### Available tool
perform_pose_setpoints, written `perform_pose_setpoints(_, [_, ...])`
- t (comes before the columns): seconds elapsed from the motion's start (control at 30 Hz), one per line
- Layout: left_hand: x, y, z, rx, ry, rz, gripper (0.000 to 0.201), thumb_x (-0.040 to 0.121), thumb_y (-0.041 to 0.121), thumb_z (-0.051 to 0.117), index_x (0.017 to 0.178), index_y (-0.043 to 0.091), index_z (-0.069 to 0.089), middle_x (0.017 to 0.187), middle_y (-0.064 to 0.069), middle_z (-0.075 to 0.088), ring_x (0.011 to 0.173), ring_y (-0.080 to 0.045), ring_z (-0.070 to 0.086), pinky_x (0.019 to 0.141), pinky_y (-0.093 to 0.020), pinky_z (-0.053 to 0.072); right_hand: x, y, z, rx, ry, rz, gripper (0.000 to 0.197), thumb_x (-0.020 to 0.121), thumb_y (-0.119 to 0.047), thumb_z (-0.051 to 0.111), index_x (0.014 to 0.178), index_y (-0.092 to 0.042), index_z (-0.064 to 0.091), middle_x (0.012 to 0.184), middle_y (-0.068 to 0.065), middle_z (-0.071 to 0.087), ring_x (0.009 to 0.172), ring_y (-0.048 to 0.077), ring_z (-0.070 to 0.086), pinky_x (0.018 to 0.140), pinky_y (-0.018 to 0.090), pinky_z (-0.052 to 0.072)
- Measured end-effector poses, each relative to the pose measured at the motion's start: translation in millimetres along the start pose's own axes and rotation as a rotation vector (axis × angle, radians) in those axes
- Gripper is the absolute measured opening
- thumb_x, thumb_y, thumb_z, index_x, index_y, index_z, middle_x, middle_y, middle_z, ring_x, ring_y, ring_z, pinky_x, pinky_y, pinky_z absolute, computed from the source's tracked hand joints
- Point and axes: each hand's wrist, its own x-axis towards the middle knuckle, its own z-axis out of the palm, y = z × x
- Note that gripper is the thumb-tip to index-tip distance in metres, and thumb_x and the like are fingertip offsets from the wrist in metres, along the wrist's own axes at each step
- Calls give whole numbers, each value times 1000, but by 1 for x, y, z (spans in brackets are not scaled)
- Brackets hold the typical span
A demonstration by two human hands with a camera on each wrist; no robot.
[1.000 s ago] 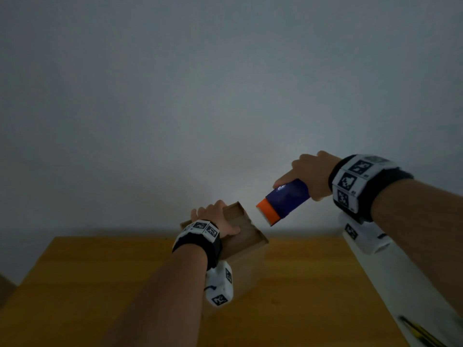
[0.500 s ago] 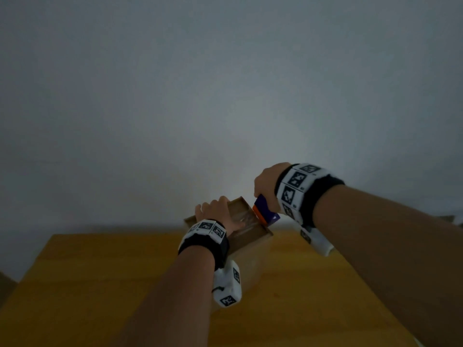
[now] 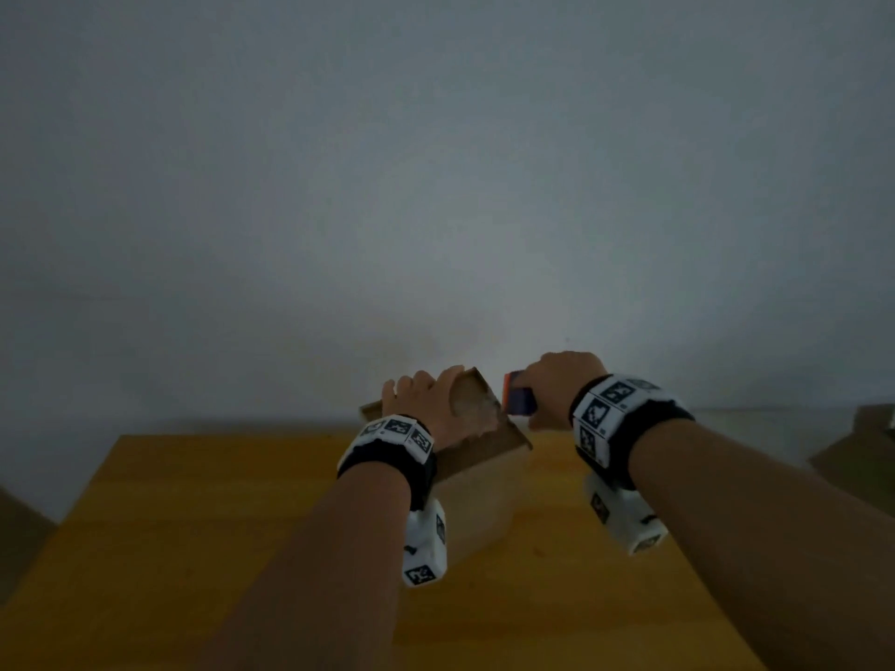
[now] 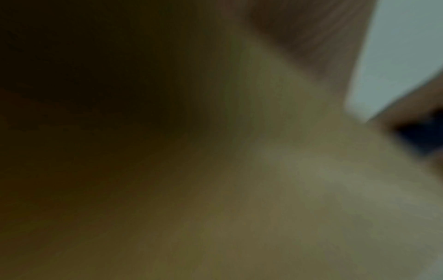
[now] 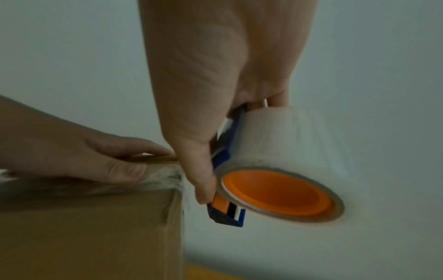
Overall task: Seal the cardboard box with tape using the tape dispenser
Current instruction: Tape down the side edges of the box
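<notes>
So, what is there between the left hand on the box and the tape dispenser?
In the right wrist view, wrinkled clear tape on the cardboard box edge, then the right hand thumb, lie between the left hand and the tape dispenser.

Head view looks down from above; wrist views sit close beside the box (image 5: 91, 227).

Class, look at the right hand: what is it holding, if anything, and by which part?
The right hand grips the tape dispenser by its blue frame, thumb along the side beside the clear roll. The left hand only presses the cardboard box top.
</notes>
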Motion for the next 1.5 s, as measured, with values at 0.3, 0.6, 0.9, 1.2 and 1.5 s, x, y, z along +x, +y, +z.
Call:
perform_pose_setpoints(0.3, [-6, 10, 7, 73, -27, -8, 89, 76, 82, 33, 148, 43, -2, 158, 0, 14, 147, -27, 7, 116, -58, -1, -6, -8, 28, 95, 13, -8, 23, 88, -32, 54, 110, -28, 59, 92, 6, 60, 73, 22, 46, 67, 31, 44])
perform_pose_setpoints(0.6, [-8, -3, -10, -138, 62, -55, 44, 91, 40, 57, 129, 19, 52, 136, -4, 54, 124, -25, 50, 111, -38, 32, -25, -7, 31, 163, -19, -33, 30, 88, -36, 55, 118, -31, 56, 107, 4, 63, 97, 26, 63, 83, 36, 54])
perform_pose_setpoints(0.9, [-25, -1, -5, -135, 264, -152, 21, 89, 37, 60, 107, 26, 61, 125, -2, 54, 123, -26, 45, 111, -50, 25, -32, -27, 29, 202, 53, -14, 15, 85, -40, 57, 88, -26, 61, 84, 3, 49, 81, 25, 57, 71, 32, 49])
perform_pose_setpoints(1.2, [-46, -28, -8, -91, -73, -441, 99, 65, 85, 45, 143, 25, 34, 152, -15, 24, 140, -43, 18, 112, -60, 19, -24, -54, 18, 283, 107, -71, 39, 77, -51, 66, 112, -35, 63, 107, 1, 65, 98, 24, 62, 78, 34, 51])
perform_pose_setpoints(1.5, [-47, -51, -11, -46, -54, -215, 78, 66, 84, 48, 113, 22, 55, 123, -6, 59, 115, -31, 50, 106, -46, 34, -14, -71, 27, 307, 29, -2, 45, 68, -57, 73, 107, -35, 64, 99, -2, 67, 92, 22, 64, 81, 37, 56])
